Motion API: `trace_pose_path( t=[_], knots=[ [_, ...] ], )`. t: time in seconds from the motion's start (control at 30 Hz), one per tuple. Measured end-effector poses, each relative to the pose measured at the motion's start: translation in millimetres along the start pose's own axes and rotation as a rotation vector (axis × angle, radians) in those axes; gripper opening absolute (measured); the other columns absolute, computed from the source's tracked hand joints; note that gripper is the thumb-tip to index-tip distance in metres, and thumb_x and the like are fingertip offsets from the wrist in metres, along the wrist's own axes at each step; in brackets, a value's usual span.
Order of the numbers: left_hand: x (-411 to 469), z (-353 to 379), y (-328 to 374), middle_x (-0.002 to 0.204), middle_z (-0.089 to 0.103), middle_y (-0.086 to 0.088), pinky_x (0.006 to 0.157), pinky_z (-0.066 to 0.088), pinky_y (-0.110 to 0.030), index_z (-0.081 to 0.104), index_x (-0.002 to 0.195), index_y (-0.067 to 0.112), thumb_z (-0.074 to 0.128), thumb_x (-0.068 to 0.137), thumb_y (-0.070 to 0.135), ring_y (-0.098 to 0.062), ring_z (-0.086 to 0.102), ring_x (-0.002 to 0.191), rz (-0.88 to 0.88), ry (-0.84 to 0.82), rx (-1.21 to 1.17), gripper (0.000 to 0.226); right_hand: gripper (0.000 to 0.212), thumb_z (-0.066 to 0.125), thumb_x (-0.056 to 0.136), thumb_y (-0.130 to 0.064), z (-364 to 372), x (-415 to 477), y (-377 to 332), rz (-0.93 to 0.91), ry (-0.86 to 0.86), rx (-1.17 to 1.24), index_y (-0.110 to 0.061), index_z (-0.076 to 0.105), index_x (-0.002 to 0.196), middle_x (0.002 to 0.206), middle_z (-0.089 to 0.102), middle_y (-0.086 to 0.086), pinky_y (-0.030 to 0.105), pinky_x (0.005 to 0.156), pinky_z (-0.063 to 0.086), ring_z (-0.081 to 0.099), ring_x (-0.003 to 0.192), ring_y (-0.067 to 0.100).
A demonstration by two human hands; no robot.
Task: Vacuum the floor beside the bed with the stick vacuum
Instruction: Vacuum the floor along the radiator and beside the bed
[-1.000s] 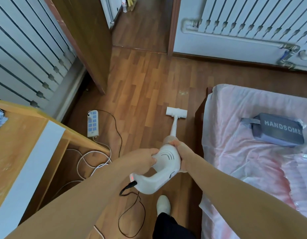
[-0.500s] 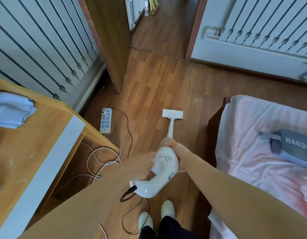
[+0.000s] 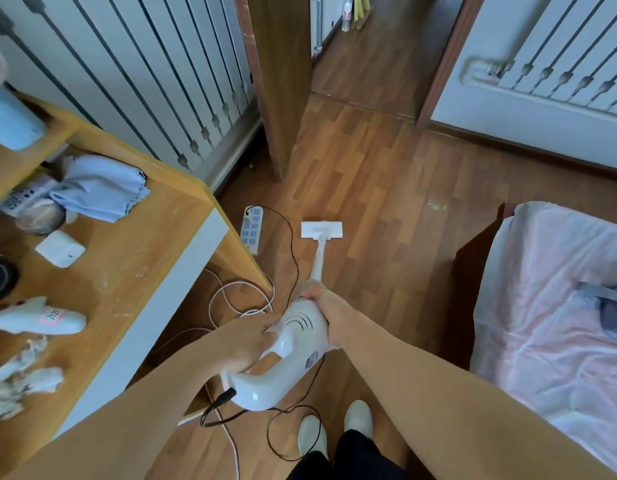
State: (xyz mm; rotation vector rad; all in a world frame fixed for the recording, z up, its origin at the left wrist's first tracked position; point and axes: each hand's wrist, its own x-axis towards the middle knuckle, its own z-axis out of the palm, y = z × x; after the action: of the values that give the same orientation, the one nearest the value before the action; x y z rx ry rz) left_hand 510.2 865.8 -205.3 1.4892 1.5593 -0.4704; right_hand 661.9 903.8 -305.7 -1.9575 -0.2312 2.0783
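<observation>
I judge the job to be mid-way at best: the stick vacuum [image 3: 293, 344] is in use, its flat white floor head [image 3: 321, 230] resting on the wooden floor [image 3: 386, 188] in the open strip between the counter [image 3: 134, 271] and the bed [image 3: 556, 306], but the head sits nearer the counter side, just beside the power strip [image 3: 251, 229], so the boards close along the bed frame look to me like ground left to cover. I see a pale smudge on the floor ahead toward the bed corner, which may be dust; I cannot tell for sure. My left hand [image 3: 246, 344] is wrapped around the curved rear handle, fingers closed through the loop, and my right hand [image 3: 329, 315] is clamped around the front of the motor body where the tube begins. The vacuum is glossy white plastic with curved vent slits on top, a small reddish light near the handle end, and a black cord [image 3: 286, 414] plugged in at the back that loops on the floor by my shoes [image 3: 334, 427]. That cord and the white cable [image 3: 241, 299] coiled under the counter could snag a pull-back stroke.
</observation>
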Motion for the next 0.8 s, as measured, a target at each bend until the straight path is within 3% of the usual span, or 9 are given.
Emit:
trace_pose_path(
  t=[0.07, 0.17, 0.27, 0.33, 0.43, 0.57, 0.63, 0.7, 0.8],
  knots=[
    [-7.7, -2.9, -3.7, 0.131, 0.058, -0.006, 0.078, 0.047, -0.028, 0.034, 0.148, 0.029, 0.035, 0.104, 0.027, -0.022, 0.063, 0.1, 0.023, -0.045, -0.035, 0.045, 0.048, 0.073, 0.079, -0.032, 2.4, -6.1, 6.3, -0.001, -0.012, 0.026, -0.015, 0.068, 0.123, 0.104, 0.075, 0.014, 0.046, 0.093, 0.058, 0.069, 0.088, 0.032],
    [-15.0, -10.7, -6.4, 0.139, 0.053, -0.001, 0.08, 0.046, -0.026, 0.031, 0.149, 0.033, 0.034, 0.103, 0.028, -0.021, 0.061, 0.109, 0.07, -0.061, 0.001, 0.046, 0.047, 0.074, 0.078, -0.033, 2.6, -8.8, 12.2, 0.016, -0.035, 0.078, -0.016, 0.068, 0.122, 0.102, 0.075, 0.014, 0.046, 0.089, 0.058, 0.07, 0.087, 0.033],
    [-13.2, -17.5, -0.6, 0.106, 0.059, -0.001, 0.058, 0.041, -0.017, 0.035, 0.146, 0.032, 0.033, 0.103, 0.025, -0.007, 0.056, 0.066, 0.104, -0.055, 0.034, 0.044, 0.054, 0.077, 0.071, -0.034, 2.2, -7.7, 12.3, 0.025, -0.023, 0.108, -0.016, 0.069, 0.121, 0.104, 0.078, 0.015, 0.051, 0.092, 0.059, 0.073, 0.089, 0.035],
    [-11.9, -21.9, 2.3, 0.105, 0.061, -0.005, 0.053, 0.038, -0.015, 0.035, 0.146, 0.031, 0.033, 0.103, 0.026, -0.004, 0.048, 0.058, 0.123, -0.062, 0.042, 0.043, 0.052, 0.077, 0.072, -0.035, 0.0, -6.3, 11.3, 0.038, -0.012, 0.114, -0.015, 0.07, 0.119, 0.103, 0.079, 0.015, 0.051, 0.09, 0.059, 0.074, 0.091, 0.035],
    [-5.4, -25.6, 4.7, 0.123, 0.061, -0.007, 0.055, 0.038, -0.015, 0.035, 0.145, 0.03, 0.034, 0.104, 0.027, -0.004, 0.049, 0.06, 0.153, -0.077, 0.054, 0.042, 0.049, 0.076, 0.075, -0.035, -4.1, -4.0, 7.8, 0.058, -0.001, 0.125, -0.013, 0.069, 0.117, 0.102, 0.078, 0.015, 0.052, 0.091, 0.059, 0.074, 0.094, 0.035],
    [14.5, -34.0, 9.7, 0.129, 0.058, -0.006, 0.061, 0.045, -0.02, 0.037, 0.144, 0.029, 0.034, 0.103, 0.026, -0.011, 0.058, 0.071, 0.144, -0.069, 0.041, 0.041, 0.054, 0.076, 0.077, -0.038, -9.3, 9.1, -8.4, 0.029, 0.019, 0.133, -0.015, 0.065, 0.125, 0.108, 0.078, 0.015, 0.057, 0.096, 0.056, 0.074, 0.097, 0.036],
    [31.6, -40.1, 13.1, 0.131, 0.058, -0.003, 0.078, 0.054, -0.03, 0.038, 0.144, 0.031, 0.036, 0.102, 0.027, -0.018, 0.065, 0.092, 0.134, -0.058, 0.028, 0.043, 0.06, 0.076, 0.075, -0.039, -14.0, 20.7, -24.0, 0.014, 0.029, 0.114, -0.017, 0.064, 0.129, 0.11, 0.078, 0.016, 0.06, 0.093, 0.056, 0.074, 0.099, 0.037],
    [46.7, -49.9, 23.9, 0.134, 0.057, -0.002, 0.093, 0.052, -0.037, 0.039, 0.143, 0.032, 0.036, 0.102, 0.026, -0.022, 0.063, 0.107, 0.137, -0.056, 0.022, 0.041, 0.063, 0.076, 0.073, -0.04, -20.6, 34.0, -42.7, 0.009, 0.029, 0.108, -0.018, 0.064, 0.13, 0.11, 0.078, 0.016, 0.06, 0.092, 0.057, 0.074, 0.097, 0.037],
    [69.5, -67.6, 48.2, 0.133, 0.057, -0.005, 0.083, 0.05, -0.032, 0.037, 0.145, 0.029, 0.035, 0.104, 0.024, -0.023, 0.062, 0.103, 0.138, -0.054, -0.001, 0.042, 0.071, 0.078, 0.066, -0.04, -35.4, 52.9, -76.4, -0.01, 0.036, 0.093, -0.02, 0.063, 0.132, 0.111, 0.077, 0.017, 0.061, 0.092, 0.056, 0.074, 0.098, 0.037]
  ],
)
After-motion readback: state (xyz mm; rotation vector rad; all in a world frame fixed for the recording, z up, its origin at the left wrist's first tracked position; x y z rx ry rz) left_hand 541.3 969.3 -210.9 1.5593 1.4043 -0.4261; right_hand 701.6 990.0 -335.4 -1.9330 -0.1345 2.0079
